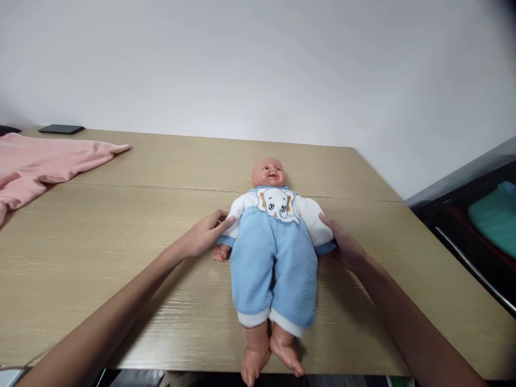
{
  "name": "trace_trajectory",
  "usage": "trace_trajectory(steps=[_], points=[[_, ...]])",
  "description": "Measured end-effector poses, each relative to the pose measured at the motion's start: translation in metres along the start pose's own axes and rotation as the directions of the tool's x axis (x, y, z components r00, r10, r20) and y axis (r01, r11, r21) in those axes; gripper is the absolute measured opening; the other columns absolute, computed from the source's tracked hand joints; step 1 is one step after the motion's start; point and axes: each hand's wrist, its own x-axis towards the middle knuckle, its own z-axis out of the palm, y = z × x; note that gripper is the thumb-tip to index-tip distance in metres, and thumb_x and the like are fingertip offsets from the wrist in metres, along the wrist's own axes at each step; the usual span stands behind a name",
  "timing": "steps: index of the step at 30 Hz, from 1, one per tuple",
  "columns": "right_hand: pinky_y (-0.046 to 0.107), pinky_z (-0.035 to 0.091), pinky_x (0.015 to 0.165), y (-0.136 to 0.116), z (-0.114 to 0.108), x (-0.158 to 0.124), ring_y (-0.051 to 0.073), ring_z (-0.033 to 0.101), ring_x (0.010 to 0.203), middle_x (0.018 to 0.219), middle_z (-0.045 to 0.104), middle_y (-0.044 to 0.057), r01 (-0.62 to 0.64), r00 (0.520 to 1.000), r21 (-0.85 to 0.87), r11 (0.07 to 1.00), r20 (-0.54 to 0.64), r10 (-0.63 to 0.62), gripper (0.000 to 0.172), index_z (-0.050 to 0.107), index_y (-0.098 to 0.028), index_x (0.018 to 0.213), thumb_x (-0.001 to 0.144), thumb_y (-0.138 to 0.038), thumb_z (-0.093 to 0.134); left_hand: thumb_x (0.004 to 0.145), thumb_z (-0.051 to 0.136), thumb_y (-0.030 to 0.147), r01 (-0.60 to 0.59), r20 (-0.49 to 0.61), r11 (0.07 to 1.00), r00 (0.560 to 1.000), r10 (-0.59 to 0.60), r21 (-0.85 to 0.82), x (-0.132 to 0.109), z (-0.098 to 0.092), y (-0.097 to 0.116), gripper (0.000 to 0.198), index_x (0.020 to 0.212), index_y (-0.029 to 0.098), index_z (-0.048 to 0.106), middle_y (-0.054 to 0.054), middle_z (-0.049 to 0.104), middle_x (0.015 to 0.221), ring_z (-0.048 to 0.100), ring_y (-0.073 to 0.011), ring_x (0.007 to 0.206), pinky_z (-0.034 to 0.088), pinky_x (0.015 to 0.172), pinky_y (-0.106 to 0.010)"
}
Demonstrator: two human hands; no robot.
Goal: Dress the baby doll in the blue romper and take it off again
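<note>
Table (121, 279) bears the doll (274, 258) face up near your edge, feet past the rim. Your left hand (203, 236) lies open, fingers resting on one white sleeve, while your right hand (342, 244) covers the other cuff, its grip too hidden to read. Judgement: press both sleeves evenly so the body lies square. Dark shelf (463, 226) at right holds a teal cloth (494, 215).

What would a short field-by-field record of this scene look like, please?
doll: on its back on the table, head away, feet past the near edge
clothing: blue fleece suit, white sleeves, elephant patch
left hand: touching one sleeve
right hand: against the other sleeve
table: light wood
elsewhere: pink cloth and dark flat device, far left
</note>
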Motion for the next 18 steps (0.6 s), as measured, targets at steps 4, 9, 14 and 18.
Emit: trace_trajectory(steps=[4, 9, 14, 18], points=[[0.032, 0.070, 0.076, 0.012, 0.014, -0.001, 0.027, 0.083, 0.093, 0.110, 0.087, 0.008, 0.015, 0.999, 0.053, 0.998, 0.042, -0.017, 0.069, 0.077, -0.023, 0.126, 0.076, -0.068, 0.093, 0.094, 0.063, 0.083, 0.071, -0.075, 0.990, 0.994, -0.081, -0.126, -0.005, 0.028, 0.012, 0.068, 0.121, 0.020, 0.056, -0.008, 0.069, 0.103, 0.071, -0.0249, 0.078, 0.060, 0.062, -0.037], [0.049, 0.061, 0.118, 0.007, 0.026, -0.011, 0.035, 0.074, 0.135, 0.148, 0.077, 0.012, 0.102, 0.995, 0.080, 0.992, 0.006, -0.103, 0.099, 0.063, -0.024, 0.152, 0.066, -0.056, 0.103, 0.088, 0.074, 0.081, 0.260, 0.036, 0.844, 0.961, -0.276, -0.469, -0.015, 0.046, 0.016, 0.078, 0.132, 0.029, 0.036, 0.009, 0.058, 0.079, 0.049, -0.0099, 0.039, 0.037, 0.035, -0.022], [0.052, 0.066, 0.110, -0.008, 0.023, -0.035, 0.038, 0.077, 0.130, 0.144, 0.078, 0.015, 0.131, 0.991, 0.020, 0.991, -0.019, -0.130, 0.102, 0.062, -0.023, 0.154, 0.067, -0.054, 0.104, 0.081, 0.092, 0.049, 0.166, -0.068, 0.666, 0.948, -0.311, -0.727, -0.038, 0.051, 0.027, 0.075, 0.135, 0.023, 0.046, -0.010, 0.074, 0.115, 0.077, -0.0209, 0.088, 0.063, 0.066, -0.028], [0.054, 0.065, 0.112, -0.016, 0.015, -0.070, 0.040, 0.075, 0.133, 0.147, 0.076, 0.015, 0.194, 0.981, -0.079, 0.978, -0.002, -0.194, 0.107, 0.059, -0.025, 0.159, 0.068, -0.054, 0.105, 0.079, 0.094, 0.050, 0.140, 0.004, 0.630, 0.977, -0.212, -0.764, -0.080, 0.060, 0.038, 0.073, 0.137, 0.019, 0.062, -0.018, 0.077, 0.137, 0.077, -0.0368, 0.122, 0.067, 0.090, -0.040]])
